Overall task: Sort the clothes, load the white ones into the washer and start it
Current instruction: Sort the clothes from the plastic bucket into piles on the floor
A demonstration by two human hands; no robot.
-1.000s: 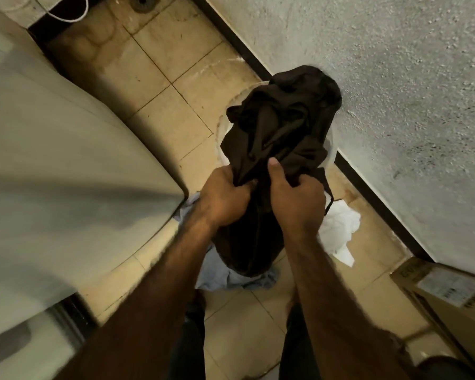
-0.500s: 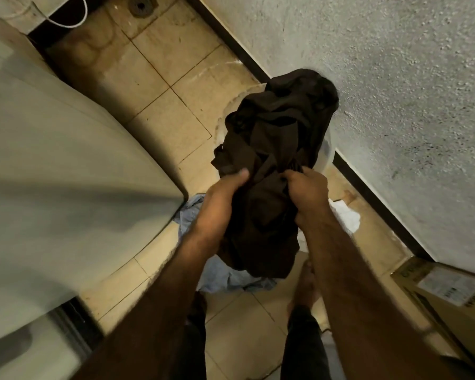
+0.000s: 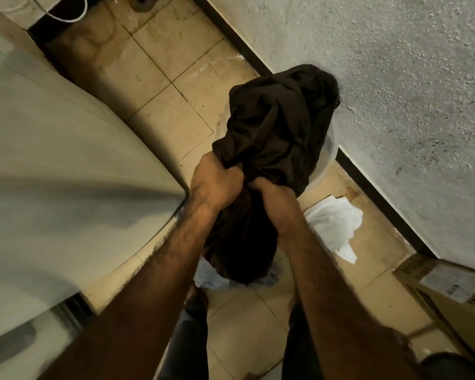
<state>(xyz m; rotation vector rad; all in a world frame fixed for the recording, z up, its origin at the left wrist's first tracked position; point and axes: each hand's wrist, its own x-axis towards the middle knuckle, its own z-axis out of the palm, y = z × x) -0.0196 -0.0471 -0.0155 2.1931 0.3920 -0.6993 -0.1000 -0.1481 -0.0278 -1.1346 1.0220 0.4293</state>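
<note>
A bunched dark brown garment (image 3: pixel 277 133) hangs in the air over the tiled floor, held up by both hands. My left hand (image 3: pixel 214 182) grips its left side and my right hand (image 3: pixel 274 201) grips it just beside, fingers buried in the cloth. A white garment (image 3: pixel 335 223) lies crumpled on the floor to the right. A pale blue garment (image 3: pixel 211 275) lies under the dark one, mostly hidden. The white washer (image 3: pixel 52 165) fills the left of the view. A translucent basin rim (image 3: pixel 327 163) peeks out behind the dark garment.
A rough grey wall (image 3: pixel 395 91) with a dark skirting runs along the right. A cardboard box (image 3: pixel 450 292) stands at the lower right. A floor drain (image 3: pixel 140 0) and a white cable (image 3: pixel 66 17) are at the top left. My legs stand below.
Both hands have shifted their hold and gathered more of the dark garment, now gripping close together with fists closed. The garment stays lifted in about the same place.
</note>
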